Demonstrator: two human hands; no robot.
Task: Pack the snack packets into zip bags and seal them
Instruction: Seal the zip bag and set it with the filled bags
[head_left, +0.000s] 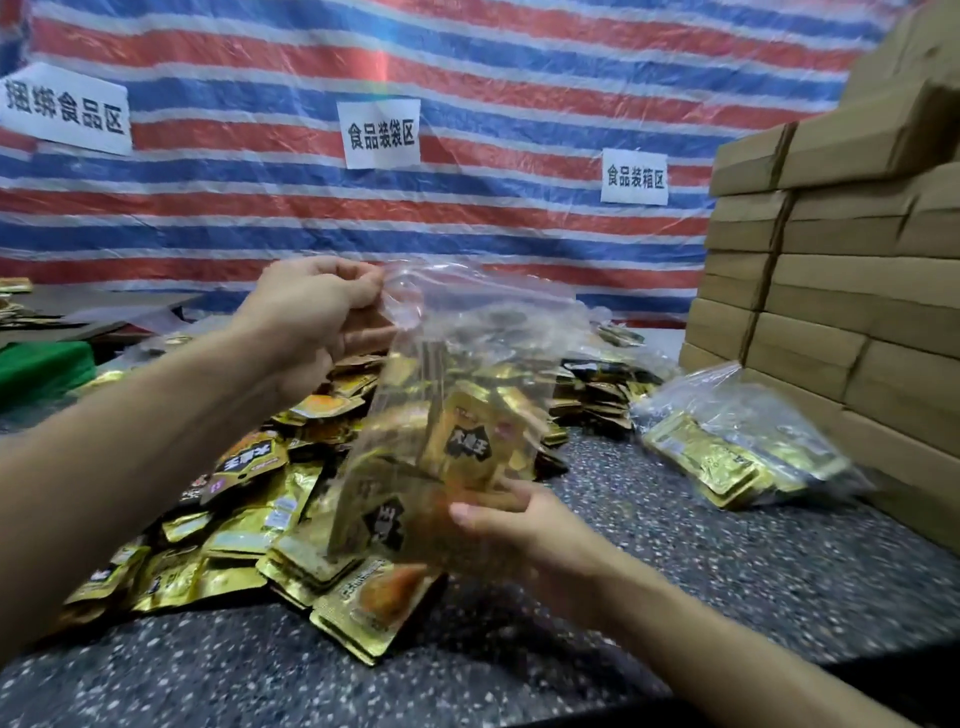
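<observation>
A clear zip bag (447, 415) is held upright above the speckled table (675, 597), tilted slightly, with its mouth uppermost. Its top left corner is pinched by the left hand (311, 317), whose fingers are curled tightly onto the plastic. Its lower right edge is gripped by the right hand (524, 525): the thumb is pressed on the front face and the fingers are wrapped behind. Several gold snack packets (470, 441) are seen inside the lower half of the bag, stacked loosely; the upper half is filled only with crumpled plastic. Whether the zip is closed cannot be told, as the rim is blurred.

Below and to the left of the held bag, a large loose pile of gold packets (234, 509) is spread over the table. To the right of the bag, a second filled bag (727, 441) is laid flat on the table, just beside a stack of cardboard boxes (841, 312). Behind the bag, a red, white and blue striped tarp (467, 78) is hung, and white paper signs (382, 134) are fixed to it. Far to the left of the bag, a green object (41, 364) is partly seen
</observation>
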